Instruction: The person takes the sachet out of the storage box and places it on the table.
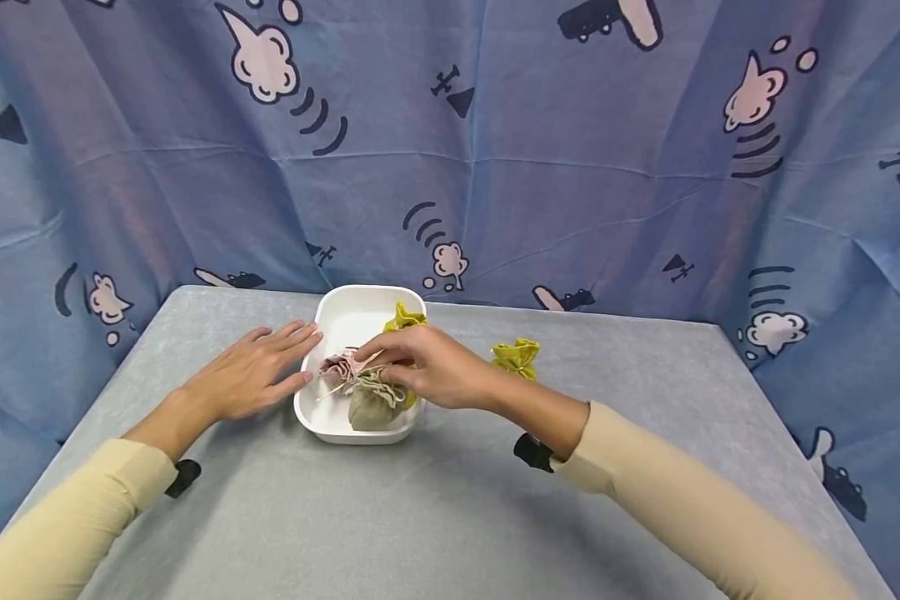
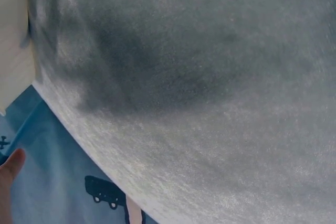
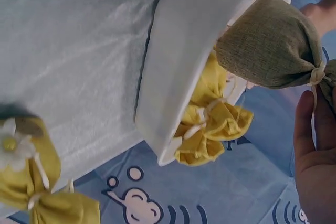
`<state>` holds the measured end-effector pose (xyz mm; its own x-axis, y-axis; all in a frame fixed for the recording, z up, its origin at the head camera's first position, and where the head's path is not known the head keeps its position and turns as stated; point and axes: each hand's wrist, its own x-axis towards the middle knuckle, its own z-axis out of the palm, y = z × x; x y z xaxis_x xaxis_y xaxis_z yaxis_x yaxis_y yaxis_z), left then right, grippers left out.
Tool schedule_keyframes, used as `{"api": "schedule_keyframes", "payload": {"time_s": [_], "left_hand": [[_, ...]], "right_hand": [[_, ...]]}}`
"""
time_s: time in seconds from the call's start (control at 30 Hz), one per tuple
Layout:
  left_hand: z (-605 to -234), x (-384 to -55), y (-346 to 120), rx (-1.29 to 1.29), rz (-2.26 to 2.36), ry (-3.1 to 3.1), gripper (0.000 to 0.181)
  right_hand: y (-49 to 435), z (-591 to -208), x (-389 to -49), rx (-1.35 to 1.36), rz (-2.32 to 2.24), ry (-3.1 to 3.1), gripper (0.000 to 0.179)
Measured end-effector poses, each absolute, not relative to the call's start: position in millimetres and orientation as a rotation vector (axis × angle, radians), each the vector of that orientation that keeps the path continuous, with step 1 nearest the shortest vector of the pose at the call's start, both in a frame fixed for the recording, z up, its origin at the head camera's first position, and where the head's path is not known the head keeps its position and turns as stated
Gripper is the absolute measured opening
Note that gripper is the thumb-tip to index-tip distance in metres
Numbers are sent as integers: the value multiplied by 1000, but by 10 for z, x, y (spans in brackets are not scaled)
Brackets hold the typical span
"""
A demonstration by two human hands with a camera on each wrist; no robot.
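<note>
In the head view my right hand (image 1: 437, 367) reaches over a white tray (image 1: 352, 308) and pinches the gathered neck of a grey-green drawstring pouch (image 1: 373, 408). The right wrist view shows this pouch (image 3: 270, 45) bulging above the tray's rim, its cord tied at the neck beside my fingers. A pink pouch (image 1: 337, 368) lies in the tray, partly hidden by the fingers. At the tray's right side a yellow pouch (image 1: 403, 317) shows its ruffled top. My left hand (image 1: 258, 375), fingers extended, is at the tray's left rim and holds nothing.
Another yellow pouch (image 1: 516, 358) lies on the grey cloth-covered table (image 1: 645, 400), right of the tray and partly behind my right forearm. In the right wrist view it carries a white flower (image 3: 10, 144). A blue patterned curtain (image 1: 540, 208) hangs behind the table.
</note>
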<state>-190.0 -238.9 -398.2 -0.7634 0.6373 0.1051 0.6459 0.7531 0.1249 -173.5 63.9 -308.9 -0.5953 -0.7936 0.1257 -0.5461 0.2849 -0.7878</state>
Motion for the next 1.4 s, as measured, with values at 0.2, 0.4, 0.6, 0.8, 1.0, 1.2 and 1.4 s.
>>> {"api": "schedule_keyframes", "payload": {"time_s": [0.2,0.4,0.6,0.8,1.0,1.2,1.4], "left_hand": [[-3972,-1901,-2390,-1059,-229,-2888,61],[-3963,-1896,-2391,-1058,-222,-2888,61],[-3962,-1894,-2390,-1050,-224,-2904,62],[-3969,-1888,-2391,-1050,-220,-2903,61],[-3977,-1887,-2392,-1048,-219,-2905,61],[-3977,-1886,-2389,-1046,-221,-2909,61],[-3971,-1889,-2378,-1041,-214,-2913,62]], "right_hand": [[776,-2984,-1745,-1229,-1256,2285,29],[942,-2866,-1750,-1216,-1289,2331,31],[1100,-2759,-1791,-1248,-1336,2368,30],[1273,-2707,-1829,-1185,-1324,2449,31],[1415,-2688,-1875,-1089,-1316,2519,30],[1532,-2756,-1939,-1022,-1347,2538,29],[1629,-2848,-1975,-945,-1352,2559,29]]}}
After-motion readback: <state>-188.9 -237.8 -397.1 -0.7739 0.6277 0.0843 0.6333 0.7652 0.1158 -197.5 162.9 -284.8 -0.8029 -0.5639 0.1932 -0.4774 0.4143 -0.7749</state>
